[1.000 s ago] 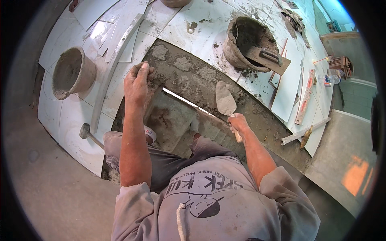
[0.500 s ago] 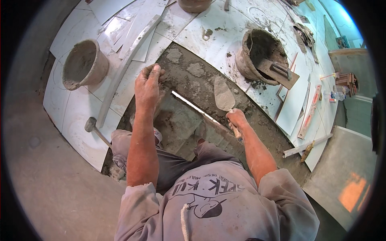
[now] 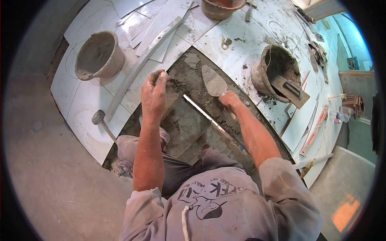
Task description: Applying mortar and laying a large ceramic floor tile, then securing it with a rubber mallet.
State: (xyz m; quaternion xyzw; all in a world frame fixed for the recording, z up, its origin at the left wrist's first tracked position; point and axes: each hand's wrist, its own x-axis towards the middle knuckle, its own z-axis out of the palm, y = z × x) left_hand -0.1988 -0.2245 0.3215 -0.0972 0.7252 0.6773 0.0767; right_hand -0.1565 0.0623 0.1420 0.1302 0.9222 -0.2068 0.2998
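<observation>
My right hand (image 3: 232, 102) is closed around the handle of a pointed trowel (image 3: 214, 81). Its grey, mortar-smeared blade points away over a strip of rough mortar (image 3: 189, 64) between the tiles. To its left, my left hand (image 3: 154, 90) is raised with the fingertips pinched together. Whatever lies between those fingertips, if anything, is too small to make out. Below the hands, a narrow white edge (image 3: 203, 114) runs diagonally beside the mortar. A mallet (image 3: 98, 117) rests on the tiles left of my knee, its handle toward me.
Mortar-caked buckets stand at the left (image 3: 109, 66), right (image 3: 260, 76) and far side (image 3: 219, 12). A hand float (image 3: 303, 101) leans on the right bucket's rim. A long straightedge (image 3: 136, 68) crosses the left tiles. A red spirit level (image 3: 315, 130) lies at the right.
The trowel has moved away from me and left along the mortar strip, and its handle is now mostly hidden by my hand. My left hand stays pinched. The whole view has shifted.
</observation>
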